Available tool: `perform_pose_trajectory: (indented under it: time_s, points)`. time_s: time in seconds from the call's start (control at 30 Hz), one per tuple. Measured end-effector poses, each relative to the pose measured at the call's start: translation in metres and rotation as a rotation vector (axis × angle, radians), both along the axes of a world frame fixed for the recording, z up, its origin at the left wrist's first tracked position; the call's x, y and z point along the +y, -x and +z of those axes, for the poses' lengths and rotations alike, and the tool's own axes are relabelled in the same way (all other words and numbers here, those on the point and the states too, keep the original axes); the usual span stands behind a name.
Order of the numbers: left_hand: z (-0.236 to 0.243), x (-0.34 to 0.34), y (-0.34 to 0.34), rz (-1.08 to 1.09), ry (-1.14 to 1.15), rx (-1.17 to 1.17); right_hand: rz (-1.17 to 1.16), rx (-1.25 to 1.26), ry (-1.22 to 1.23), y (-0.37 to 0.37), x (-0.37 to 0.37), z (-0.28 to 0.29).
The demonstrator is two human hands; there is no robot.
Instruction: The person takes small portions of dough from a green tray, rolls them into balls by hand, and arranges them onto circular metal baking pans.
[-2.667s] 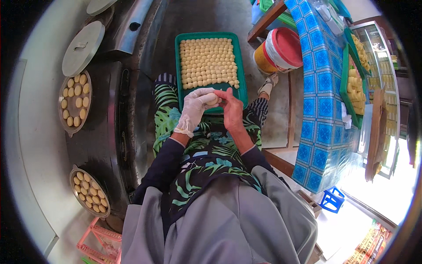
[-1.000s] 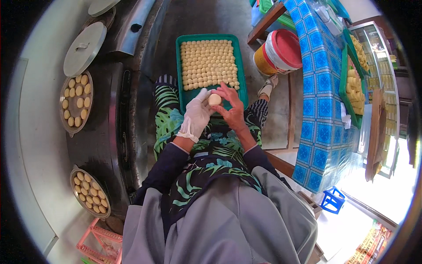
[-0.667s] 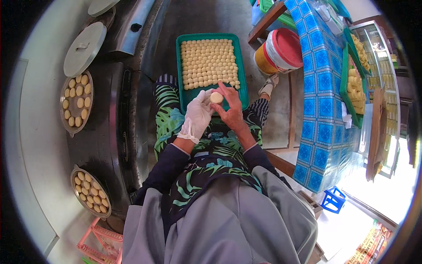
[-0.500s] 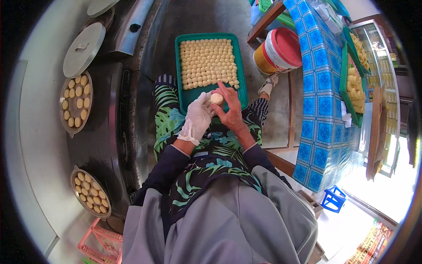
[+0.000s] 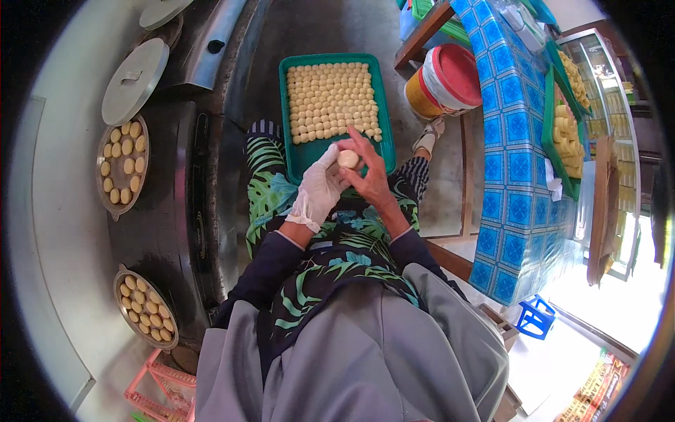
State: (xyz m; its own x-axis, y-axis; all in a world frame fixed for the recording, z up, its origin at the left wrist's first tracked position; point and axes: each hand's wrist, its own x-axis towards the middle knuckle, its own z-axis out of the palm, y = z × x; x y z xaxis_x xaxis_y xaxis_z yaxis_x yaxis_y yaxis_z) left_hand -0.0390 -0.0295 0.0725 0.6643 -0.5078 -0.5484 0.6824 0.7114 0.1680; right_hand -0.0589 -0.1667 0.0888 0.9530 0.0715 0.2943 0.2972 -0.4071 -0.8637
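A pale, round dough ball (image 5: 348,159) sits between my two hands, above my lap. My left hand (image 5: 318,188), in a thin white glove, cups it from the left and below; its fingers are partly hidden. My bare right hand (image 5: 373,176) curls round the ball's right side, thumb below and forefinger stretched over the top. Just beyond them a green tray (image 5: 301,156) holds tight rows of similar dough balls (image 5: 330,98). The near strip of the tray shows bare green.
To the left, a dark stove (image 5: 158,183) carries two round pans, a far pan (image 5: 105,190) and a near pan (image 5: 144,337), with dough balls. A lid (image 5: 133,81) leans there. On the right stand a red-lidded bucket (image 5: 457,74) and a table with blue checked cloth (image 5: 510,162).
The dough ball has shifted very slightly between my hands, and the fingers of my left hand have moved a little around it. Everything else stays put.
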Motion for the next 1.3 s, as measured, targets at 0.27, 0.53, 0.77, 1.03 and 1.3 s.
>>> perform_pose_trajectory:
  time_s: [0.27, 0.53, 0.77, 1.03, 1.3]
  points:
    - [-0.009, -0.004, -0.003, 0.157, 0.04, -0.207, -0.224, -0.137, -0.022, 0.013, 0.018, -0.005]
    - [-0.007, -0.011, -0.008, 0.178, 0.046, -0.161, -0.196, -0.055, -0.145, 0.008, 0.031, -0.007]
    - [-0.001, 0.001, -0.002, 0.181, -0.089, -0.263, -0.149, -0.085, 0.154, 0.0, 0.042, -0.012]
    - [0.005, 0.056, 0.003, 0.253, -0.207, -0.137, 0.076, -0.016, -0.115, -0.03, 0.089, -0.023]
    - [0.016, 0.094, -0.003, 0.443, -0.578, -0.318, 0.062, 0.082, -0.255, -0.072, 0.156, -0.017]
